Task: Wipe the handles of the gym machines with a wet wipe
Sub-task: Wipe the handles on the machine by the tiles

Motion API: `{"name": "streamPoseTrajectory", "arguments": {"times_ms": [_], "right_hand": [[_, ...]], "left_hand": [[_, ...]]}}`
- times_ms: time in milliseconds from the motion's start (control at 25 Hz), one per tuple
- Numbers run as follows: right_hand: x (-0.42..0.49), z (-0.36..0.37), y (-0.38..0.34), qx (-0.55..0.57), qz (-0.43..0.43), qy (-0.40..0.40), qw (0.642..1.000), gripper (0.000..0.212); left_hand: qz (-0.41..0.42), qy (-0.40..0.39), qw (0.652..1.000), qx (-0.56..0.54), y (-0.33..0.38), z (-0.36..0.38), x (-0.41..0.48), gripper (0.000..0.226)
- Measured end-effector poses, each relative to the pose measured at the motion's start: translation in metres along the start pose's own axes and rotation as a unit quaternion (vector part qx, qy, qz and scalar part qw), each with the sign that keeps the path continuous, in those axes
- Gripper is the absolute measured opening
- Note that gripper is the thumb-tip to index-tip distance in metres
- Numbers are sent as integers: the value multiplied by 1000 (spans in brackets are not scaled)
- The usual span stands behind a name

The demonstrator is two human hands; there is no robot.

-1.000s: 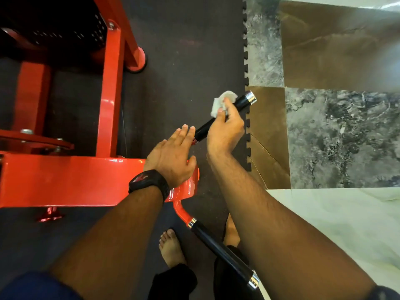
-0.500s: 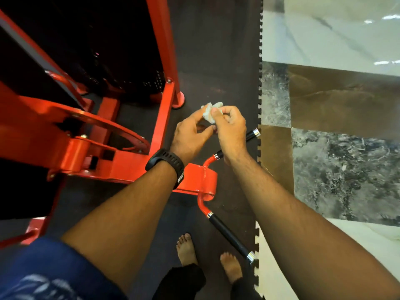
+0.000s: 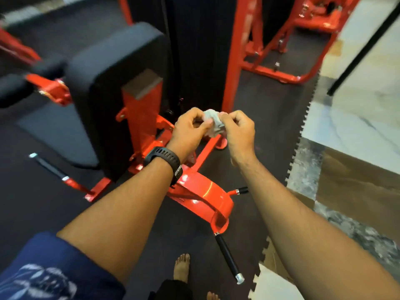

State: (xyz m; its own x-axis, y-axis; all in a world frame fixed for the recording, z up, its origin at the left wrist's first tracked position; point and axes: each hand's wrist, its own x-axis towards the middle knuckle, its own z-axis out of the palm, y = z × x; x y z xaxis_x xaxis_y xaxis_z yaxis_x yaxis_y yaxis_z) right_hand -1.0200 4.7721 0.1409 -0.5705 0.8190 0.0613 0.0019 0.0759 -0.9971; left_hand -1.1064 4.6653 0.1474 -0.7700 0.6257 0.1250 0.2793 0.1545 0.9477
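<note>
A crumpled white wet wipe (image 3: 213,123) is held in the air between both hands. My left hand (image 3: 190,131), with a black watch on its wrist, pinches its left side. My right hand (image 3: 237,132) pinches its right side. Below them is the red machine arm (image 3: 203,193). One black handle (image 3: 228,257) with a chrome end cap points down toward my bare feet. A second black handle (image 3: 242,190) pokes out from behind my right forearm, mostly hidden. A third black handle (image 3: 48,166) lies at the left. Neither hand touches a handle.
A black padded backrest (image 3: 112,83) on a red post stands ahead left. A red upright frame (image 3: 236,55) and another red machine (image 3: 287,48) are beyond. Dark rubber mat (image 3: 259,131) ends in a toothed edge at the marble floor (image 3: 357,126) on the right.
My right hand left the handle it was wiping and both hands came together on the wipe. My view has lifted from the floor up to the machine.
</note>
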Motion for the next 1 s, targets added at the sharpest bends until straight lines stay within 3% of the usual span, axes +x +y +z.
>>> {"name": "streamPoseTrajectory", "arguments": {"times_ms": [160, 360, 520, 760, 1000], "right_hand": [[-40, 48, -69, 51, -46, -110, 992, 24], [-87, 113, -124, 94, -90, -247, 960, 35], [-129, 180, -159, 75, -165, -311, 933, 7], [-204, 298, -201, 91, -172, -407, 893, 31], [-289, 446, -248, 134, -179, -461, 859, 30]], "left_hand": [[-9, 120, 992, -33, 54, -73, -36, 7], [7, 218, 975, -52, 99, -158, -79, 25], [19, 298, 954, 1, 110, -236, -124, 14], [5, 419, 908, 27, 116, -358, -188, 9], [37, 472, 881, 3, 107, -512, -243, 24]]}}
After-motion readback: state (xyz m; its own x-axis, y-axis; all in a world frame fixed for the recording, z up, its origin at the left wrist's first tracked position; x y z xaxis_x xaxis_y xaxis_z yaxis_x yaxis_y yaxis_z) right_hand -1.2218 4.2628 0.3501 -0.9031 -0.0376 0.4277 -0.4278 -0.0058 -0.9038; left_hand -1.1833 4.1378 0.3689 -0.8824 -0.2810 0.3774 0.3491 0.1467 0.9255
